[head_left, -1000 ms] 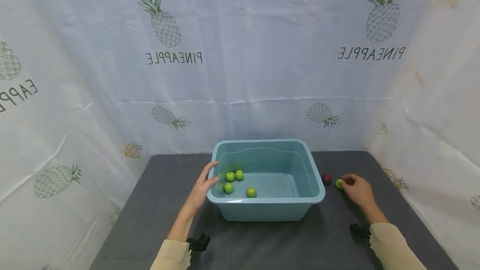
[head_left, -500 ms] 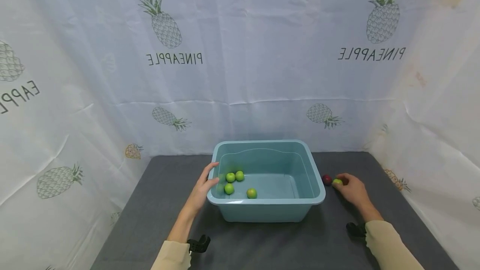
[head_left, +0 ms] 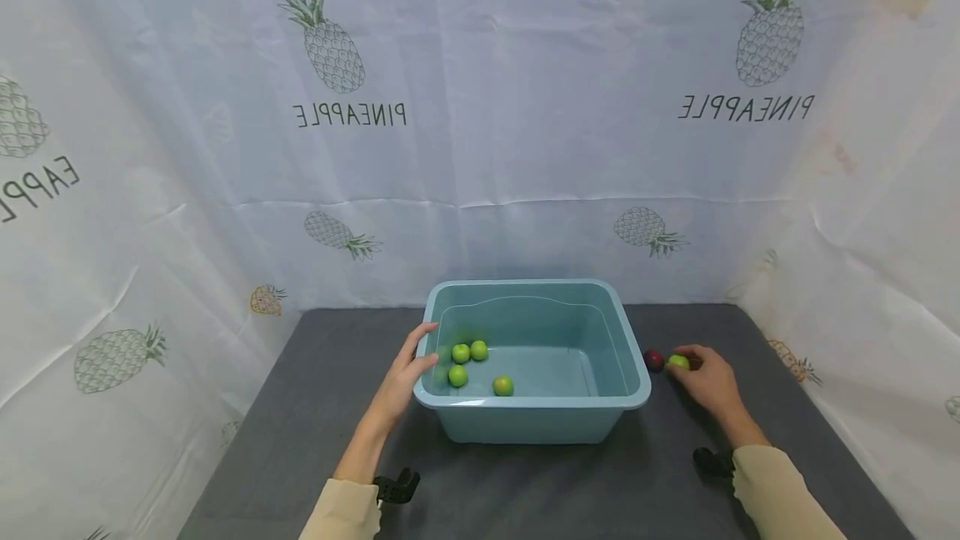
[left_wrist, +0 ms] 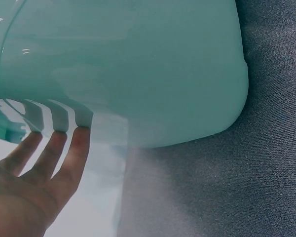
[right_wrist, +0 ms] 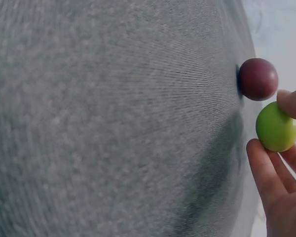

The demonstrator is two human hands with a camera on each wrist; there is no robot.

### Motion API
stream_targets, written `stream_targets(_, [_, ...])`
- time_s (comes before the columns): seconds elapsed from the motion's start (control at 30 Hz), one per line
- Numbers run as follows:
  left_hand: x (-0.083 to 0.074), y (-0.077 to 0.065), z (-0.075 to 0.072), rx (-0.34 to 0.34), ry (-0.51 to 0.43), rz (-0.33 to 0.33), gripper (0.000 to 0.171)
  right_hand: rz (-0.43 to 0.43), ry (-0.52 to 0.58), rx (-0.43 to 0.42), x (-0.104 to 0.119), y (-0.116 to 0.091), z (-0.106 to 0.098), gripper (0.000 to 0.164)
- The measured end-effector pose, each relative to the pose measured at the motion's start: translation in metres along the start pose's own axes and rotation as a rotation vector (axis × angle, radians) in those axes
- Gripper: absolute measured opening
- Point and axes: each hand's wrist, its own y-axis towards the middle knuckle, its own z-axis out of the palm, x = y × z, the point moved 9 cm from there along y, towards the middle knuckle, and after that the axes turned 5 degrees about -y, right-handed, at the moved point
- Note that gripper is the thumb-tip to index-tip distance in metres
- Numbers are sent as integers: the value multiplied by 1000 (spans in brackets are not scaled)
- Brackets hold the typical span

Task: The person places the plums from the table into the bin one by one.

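Note:
A light blue plastic tub point(head_left: 525, 423) stands on the dark grey tabletop. At its left side, my left hand point(head_left: 397, 382) grips the rim, with thumb and index finger on top. In the left wrist view, the other fingers point(left_wrist: 79, 148) touch the tub's outer wall point(left_wrist: 163, 74). My right hand point(head_left: 708, 380) pinches a small round green fruit point(right_wrist: 277, 127) between thumb and fingers, right of the tub. Close beside it sits a dark red round fruit point(right_wrist: 258, 79), like a plum, on the table. Several similar green fruits point(head_left: 460, 353) lie in the tub's left half.
The dark grey cloth-covered table point(head_left: 345, 348) runs back to a white curtain point(head_left: 517, 148) printed with pineapples. This curtain also encloses the left and right sides. Black bands point(head_left: 397, 486) sit at both wrists, below beige sleeves.
My right hand has shifted slightly left with the green fruit, bringing it nearer the dark red one. The left hand and the tub have stayed in place.

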Motion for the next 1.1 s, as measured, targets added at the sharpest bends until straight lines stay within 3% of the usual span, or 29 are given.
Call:
stream_targets(0.47, [-1, 0, 1, 10, -5, 12, 50, -51, 32, 18, 22, -4, -9, 39])
stream_targets(1.1, [0, 0, 0, 18, -4, 12, 50, -129, 120, 6, 67, -4, -36, 44])
